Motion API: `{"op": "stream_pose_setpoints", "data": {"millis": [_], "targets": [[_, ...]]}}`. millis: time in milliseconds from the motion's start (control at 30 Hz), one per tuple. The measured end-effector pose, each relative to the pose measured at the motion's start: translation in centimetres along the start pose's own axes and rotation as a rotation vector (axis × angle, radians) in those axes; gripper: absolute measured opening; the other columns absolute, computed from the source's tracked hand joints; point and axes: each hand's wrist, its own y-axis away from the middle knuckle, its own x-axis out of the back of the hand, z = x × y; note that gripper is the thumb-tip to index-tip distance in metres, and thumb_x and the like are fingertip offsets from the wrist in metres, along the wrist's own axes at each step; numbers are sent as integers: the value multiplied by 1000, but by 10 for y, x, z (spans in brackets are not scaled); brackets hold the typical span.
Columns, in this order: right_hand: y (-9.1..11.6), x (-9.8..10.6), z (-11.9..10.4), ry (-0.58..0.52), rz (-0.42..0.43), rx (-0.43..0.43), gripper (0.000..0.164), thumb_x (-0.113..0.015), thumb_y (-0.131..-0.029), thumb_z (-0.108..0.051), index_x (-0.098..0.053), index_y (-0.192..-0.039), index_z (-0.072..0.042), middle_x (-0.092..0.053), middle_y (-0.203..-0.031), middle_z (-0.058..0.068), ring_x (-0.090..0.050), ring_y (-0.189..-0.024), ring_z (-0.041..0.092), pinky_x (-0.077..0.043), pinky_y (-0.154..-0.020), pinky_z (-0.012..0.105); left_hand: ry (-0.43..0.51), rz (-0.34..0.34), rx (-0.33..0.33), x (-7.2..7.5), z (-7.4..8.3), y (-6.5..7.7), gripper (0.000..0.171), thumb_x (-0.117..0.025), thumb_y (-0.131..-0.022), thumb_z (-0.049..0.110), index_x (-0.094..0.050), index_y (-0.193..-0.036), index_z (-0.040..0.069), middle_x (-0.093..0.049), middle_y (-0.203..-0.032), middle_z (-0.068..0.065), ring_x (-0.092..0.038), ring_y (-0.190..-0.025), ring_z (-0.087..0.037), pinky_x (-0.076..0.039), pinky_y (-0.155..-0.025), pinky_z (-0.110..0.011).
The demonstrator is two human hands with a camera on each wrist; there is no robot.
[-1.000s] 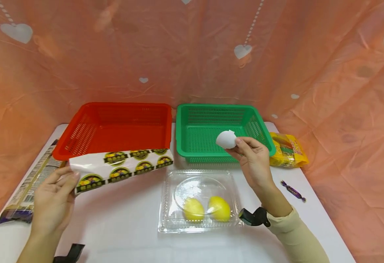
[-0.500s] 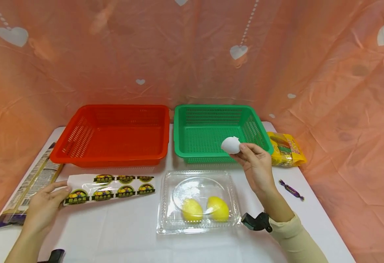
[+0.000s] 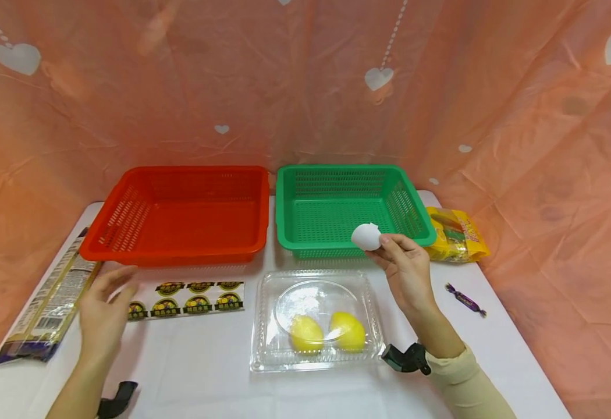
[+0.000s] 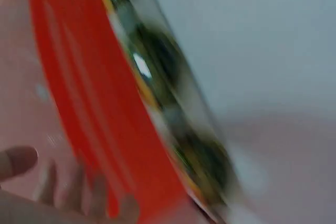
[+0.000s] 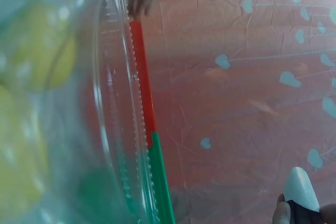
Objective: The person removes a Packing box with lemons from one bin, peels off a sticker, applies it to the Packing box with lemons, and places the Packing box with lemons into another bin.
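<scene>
We are seeing the right hand (image 3: 409,273) pinching 1 white piece (image 3: 366,237) near the green basket (image 3: 316,247). The left hand (image 3: 102,311), its fingers free, is hovering at the left end of the sticker sheet (image 3: 187,299), which is lying on the counter (image 3: 195,372) before the red basket (image 3: 174,256).

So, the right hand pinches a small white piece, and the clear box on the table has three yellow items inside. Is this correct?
Not quite: the clear box has two yellow items inside, not three, as the head view shows. The rest is right: the box is on the table, and the right hand pinches a small white piece.
</scene>
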Motion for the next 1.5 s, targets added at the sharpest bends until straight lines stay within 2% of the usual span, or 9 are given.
{"op": "stream_pose_setpoints", "data": {"millis": [133,333,433,533,700,900,1067,1300,1500], "targets": [[3,-3,3,-1,-1,-12,27,-53,-100,4,-74,-87,-6,-71,-97,9,-71,-83,18,-58,-81,32,59,-288,-353,-44,29,23,19,-61,-95,-4,-69,-112,-6,-72,-101,7,-64,-96,-5,-48,-81,-13],[9,-7,7,-7,-19,-25,26,-54,-100,3,-74,-87,-7,-70,-96,8,-70,-82,17,-58,-80,32,294,-731,-652,-107,84,61,23,-62,-93,-6,-71,-113,1,-71,-104,-7,-64,-104,-17,-47,-95,-29],[12,-9,9,-6,-30,-22,27,-54,-100,4,-74,-88,-8,-71,-94,7,-70,-82,16,-58,-80,32,344,-917,-698,-130,105,75,33,-60,-96,-1,-65,-128,5,-68,-121,-4,-57,-119,-20,-44,-103,-39],[15,-11,11,4,-51,-26,27,-54,-100,3,-75,-90,-9,-72,-94,5,-70,-83,15,-58,-82,32,336,-1023,-638,-144,118,83,43,-58,-100,9,-53,-143,9,-59,-137,-3,-47,-133,-20,-38,-108,-49],[18,-16,14,29,-81,-35,27,-53,-100,2,-75,-92,-11,-73,-95,3,-70,-85,14,-57,-84,33,384,-1082,-470,-152,121,86,51,-54,-103,14,-40,-151,5,-53,-145,-8,-41,-139,-24,-32,-110,-59],[21,-16,16,62,-208,39,24,-56,-99,3,-75,-95,-11,-74,-96,2,-69,-92,15,-56,-88,33,459,-1121,-383,-151,119,84,53,-50,-104,11,-35,-154,6,-48,-149,-12,-38,-141,-29,-34,-110,-54],[21,-14,20,106,-343,110,23,-53,-104,-10,-76,-101,-14,-72,-103,-2,-66,-105,13,-52,-95,33,510,-1110,-304,-147,119,82,48,-49,-104,11,-40,-150,3,-52,-145,-15,-40,-139,-29,-29,-112,-57],[24,-15,20,231,-393,109,23,-63,-96,1,-71,-112,-14,-69,-111,-1,-64,-103,13,-54,-85,25,587,-1061,-250,-149,118,83,33,-52,-103,13,-51,-131,-4,-63,-127,-21,-54,-126,-30,-35,-109,-51],[26,-17,19,314,-411,91,28,-68,-89,7,-64,-116,0,-65,-111,2,-61,-103,16,-55,-80,26,578,-1046,-216,-149,118,86,44,-60,-100,13,-42,-138,0,-64,-126,-20,-55,-123,-36,-40,-105,-49]]}}
